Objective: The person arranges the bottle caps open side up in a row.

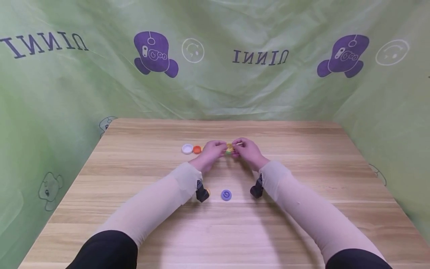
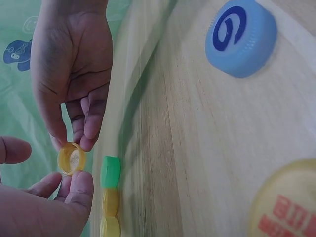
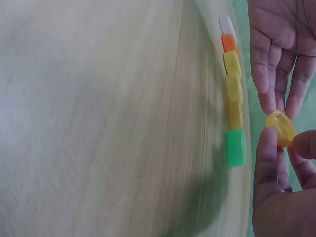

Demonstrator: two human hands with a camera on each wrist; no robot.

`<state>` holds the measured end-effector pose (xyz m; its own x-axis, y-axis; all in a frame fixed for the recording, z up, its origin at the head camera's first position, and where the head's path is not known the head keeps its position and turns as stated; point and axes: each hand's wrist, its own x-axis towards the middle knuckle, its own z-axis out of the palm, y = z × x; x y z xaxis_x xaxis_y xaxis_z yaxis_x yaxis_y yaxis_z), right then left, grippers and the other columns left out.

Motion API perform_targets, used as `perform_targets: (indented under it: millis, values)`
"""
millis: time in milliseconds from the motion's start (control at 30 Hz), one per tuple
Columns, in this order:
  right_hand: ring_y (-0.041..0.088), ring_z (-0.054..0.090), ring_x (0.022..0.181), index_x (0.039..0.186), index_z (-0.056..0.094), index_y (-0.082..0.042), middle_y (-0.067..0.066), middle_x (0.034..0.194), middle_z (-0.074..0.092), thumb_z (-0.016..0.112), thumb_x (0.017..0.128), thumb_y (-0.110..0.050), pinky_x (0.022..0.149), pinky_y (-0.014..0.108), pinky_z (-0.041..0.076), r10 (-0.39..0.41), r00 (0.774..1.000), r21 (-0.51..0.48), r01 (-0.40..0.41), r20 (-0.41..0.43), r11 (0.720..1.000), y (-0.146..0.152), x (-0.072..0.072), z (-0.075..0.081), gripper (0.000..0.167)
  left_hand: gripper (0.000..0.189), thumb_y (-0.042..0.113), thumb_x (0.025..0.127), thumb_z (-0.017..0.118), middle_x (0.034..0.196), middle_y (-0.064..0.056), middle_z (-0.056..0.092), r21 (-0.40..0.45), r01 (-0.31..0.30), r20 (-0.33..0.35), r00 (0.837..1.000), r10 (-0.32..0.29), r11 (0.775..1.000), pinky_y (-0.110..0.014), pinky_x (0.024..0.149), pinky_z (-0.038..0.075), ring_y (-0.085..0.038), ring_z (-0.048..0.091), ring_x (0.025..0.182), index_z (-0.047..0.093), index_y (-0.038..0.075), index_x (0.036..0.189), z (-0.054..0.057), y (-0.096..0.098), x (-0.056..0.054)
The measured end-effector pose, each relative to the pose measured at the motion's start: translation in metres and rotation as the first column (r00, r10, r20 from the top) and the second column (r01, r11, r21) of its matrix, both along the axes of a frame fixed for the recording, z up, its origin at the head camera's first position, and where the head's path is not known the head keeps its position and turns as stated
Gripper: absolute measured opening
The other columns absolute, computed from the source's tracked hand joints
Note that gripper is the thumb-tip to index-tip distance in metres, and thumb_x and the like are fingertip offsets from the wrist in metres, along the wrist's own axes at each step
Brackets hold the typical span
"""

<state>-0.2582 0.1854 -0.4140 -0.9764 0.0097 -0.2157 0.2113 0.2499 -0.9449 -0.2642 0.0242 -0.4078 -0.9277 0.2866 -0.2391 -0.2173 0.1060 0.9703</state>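
Striped pale wood covers the table (image 1: 215, 235), and on its near part lie a blue cap (image 1: 226, 195) with a dark swirl and a yellowish cap (image 2: 289, 207) with red marks. Farther off, the left hand (image 1: 211, 152) and the right hand (image 1: 249, 151) pinch one small yellow cap (image 1: 230, 147) between them, up off the table near the green end of a row of colored caps (image 3: 234, 89), and behind everything hangs a green cloth (image 1: 215, 89) with purple pictures.

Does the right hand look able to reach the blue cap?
Probably yes: nothing visible stands between the right hand and the blue cap, though that hand pinches a yellow cap and likely must release it first.
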Motion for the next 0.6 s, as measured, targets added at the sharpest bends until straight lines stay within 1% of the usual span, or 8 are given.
perform_targets:
  millis: [133,200,333,433,600]
  values:
    - [0.026,0.069,0.095,0.125,0.057,0.009,0.022,0.111,0.067,0.055,0.103,-0.001,0.088,0.033,0.06,0.008,1.0,-0.003,-0.008,0.009,1.0,0.005,-0.003,0.0,0.024,0.045,0.003,0.102,0.054,0.143,-0.024,0.053,0.005,-0.011,-0.006,1.0,0.011,1.0,-0.039,0.108,0.049,-0.036,0.056,0.127,0.047,-0.01,0.144,0.0,0.006,-0.001]
    - [0.025,0.069,0.094,0.125,0.057,0.01,0.022,0.11,0.067,0.056,0.103,-0.001,0.088,0.033,0.06,0.007,1.0,-0.002,-0.007,0.013,1.0,0.008,-0.004,-0.001,0.024,0.045,0.003,0.101,0.054,0.141,-0.023,0.054,-0.001,-0.015,-0.007,1.0,0.015,1.0,-0.04,0.107,0.05,-0.035,0.058,0.124,0.048,-0.009,0.144,0.0,0.009,-0.002]
    - [0.021,0.069,0.088,0.125,0.057,0.01,0.022,0.108,0.068,0.056,0.103,0.0,0.084,0.031,0.06,-0.001,1.0,0.002,0.001,0.022,1.0,0.012,-0.007,-0.003,0.024,0.045,0.004,0.1,0.054,0.138,-0.022,0.055,-0.021,-0.007,-0.009,1.0,0.007,1.0,-0.04,0.105,0.051,-0.035,0.06,0.121,0.049,-0.007,0.143,0.0,0.013,-0.004]
    - [0.017,0.068,0.082,0.125,0.057,0.011,0.023,0.107,0.068,0.055,0.104,-0.001,0.08,0.029,0.06,-0.006,0.999,0.0,0.006,0.032,1.0,0.016,-0.008,-0.004,0.025,0.044,0.006,0.102,0.055,0.138,-0.022,0.056,-0.056,0.001,-0.013,1.0,-0.002,0.998,-0.041,0.104,0.052,-0.037,0.06,0.12,0.049,-0.006,0.143,0.0,0.017,-0.006]
    - [0.014,0.066,0.078,0.125,0.056,0.012,0.018,0.101,0.068,0.054,0.104,-0.001,0.075,0.025,0.06,-0.013,0.998,-0.009,0.014,0.054,1.0,0.023,-0.011,-0.007,0.024,0.042,0.008,0.102,0.057,0.134,-0.021,0.058,-0.085,0.0,-0.019,1.0,-0.002,0.996,-0.042,0.101,0.052,-0.037,0.061,0.117,0.051,-0.006,0.141,-0.001,0.025,-0.006]
